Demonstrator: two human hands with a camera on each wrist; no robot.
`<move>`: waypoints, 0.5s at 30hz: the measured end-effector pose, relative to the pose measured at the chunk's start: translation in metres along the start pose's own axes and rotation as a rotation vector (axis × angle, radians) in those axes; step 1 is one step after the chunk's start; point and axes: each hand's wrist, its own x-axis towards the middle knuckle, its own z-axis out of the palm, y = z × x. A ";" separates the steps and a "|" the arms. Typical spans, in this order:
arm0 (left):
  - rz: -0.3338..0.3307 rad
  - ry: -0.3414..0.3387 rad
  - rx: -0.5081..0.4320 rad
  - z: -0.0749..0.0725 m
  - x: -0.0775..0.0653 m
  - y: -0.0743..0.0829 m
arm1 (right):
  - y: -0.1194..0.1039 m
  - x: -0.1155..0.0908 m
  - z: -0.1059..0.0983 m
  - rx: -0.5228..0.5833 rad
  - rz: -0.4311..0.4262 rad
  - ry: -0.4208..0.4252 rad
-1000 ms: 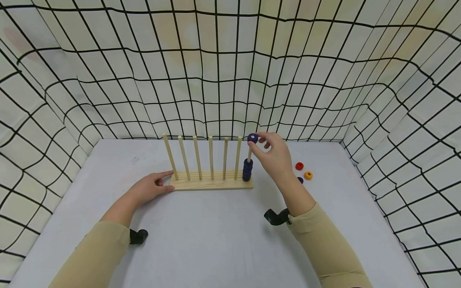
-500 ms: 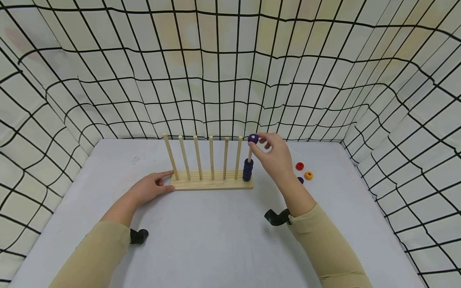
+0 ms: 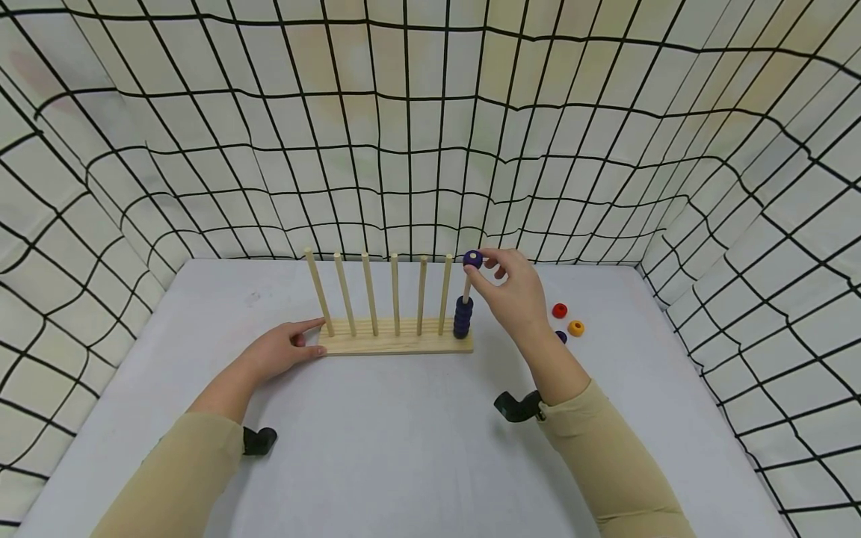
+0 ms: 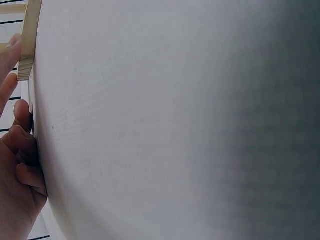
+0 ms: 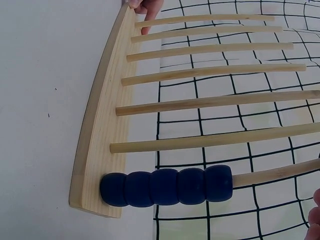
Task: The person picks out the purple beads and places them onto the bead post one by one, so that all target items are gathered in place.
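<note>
A wooden peg rack (image 3: pixel 397 344) with a row of upright dowels stands on the table. At its left end my left hand (image 3: pixel 279 351) holds the base between thumb and forefinger, one at the front corner and one at the back. My right hand (image 3: pixel 513 293) pinches a dark blue bead (image 3: pixel 473 259) at the top of the rightmost dowel, whose tip shows in the bead's hole. Lower on that dowel sits a stack of dark blue beads (image 5: pixel 165 186), down against the base. In the right wrist view only the fingertips (image 5: pixel 314 220) of the right hand show, at the right edge.
Right of the rack lie a red bead (image 3: pixel 560 310), an orange bead (image 3: pixel 575 328) and a dark blue bead (image 3: pixel 561 336) partly hidden by the right wrist. A black grid net (image 3: pixel 430 149) over pale cloth rises behind and beside the white table (image 3: pixel 377 448).
</note>
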 end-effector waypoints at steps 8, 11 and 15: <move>0.000 0.004 -0.002 0.001 0.001 0.000 | 0.001 0.000 -0.001 0.004 0.007 0.002; -0.002 0.004 0.004 0.001 0.001 -0.001 | 0.001 0.000 -0.002 0.006 0.002 0.008; -0.004 0.003 0.008 0.000 0.000 0.000 | 0.001 0.000 -0.004 0.007 -0.016 0.026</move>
